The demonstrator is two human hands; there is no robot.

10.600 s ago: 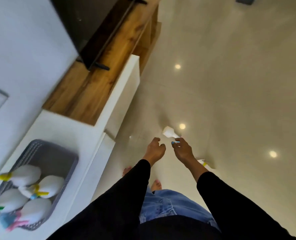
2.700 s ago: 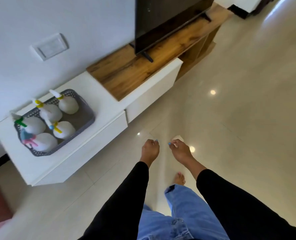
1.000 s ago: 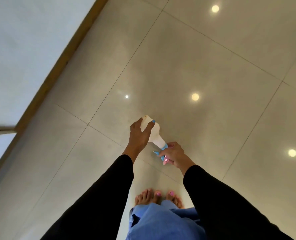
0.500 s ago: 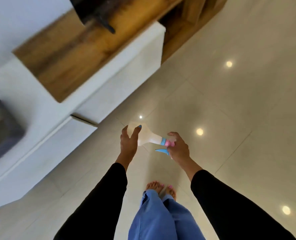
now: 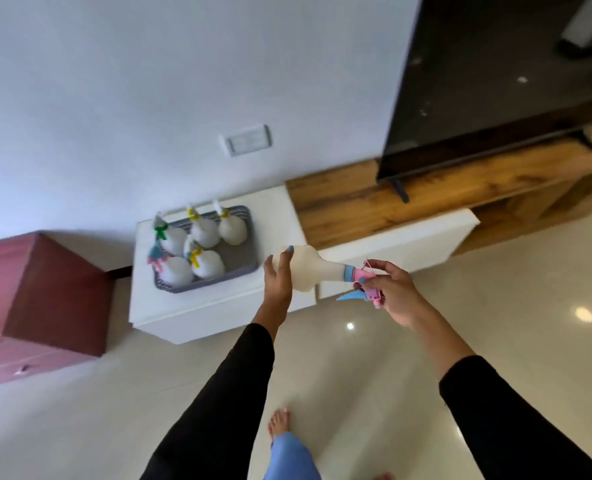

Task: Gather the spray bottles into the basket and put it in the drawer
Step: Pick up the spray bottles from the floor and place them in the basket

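A white spray bottle [image 5: 310, 270] with a pink and blue trigger head lies sideways between my hands, in front of the white cabinet. My left hand [image 5: 278, 277] grips its round body. My right hand [image 5: 390, 289] holds the trigger head. To the left, a grey basket [image 5: 244, 259] stands on the white cabinet top [image 5: 274, 209] and holds several white spray bottles [image 5: 204, 232] with yellow, green and pink heads. The cabinet's drawer front [image 5: 218, 315] is shut below the basket.
A wooden TV stand [image 5: 426, 199] with a black television [image 5: 495, 81] runs to the right. A pink drawer unit [image 5: 41, 292] stands left of the cabinet. A wall socket plate [image 5: 248, 140] is above the basket. Glossy floor tiles lie under my feet.
The view has swung up and left, bringing the basket and wall into sight. Both hands still hold the same bottle, now nearer the basket.
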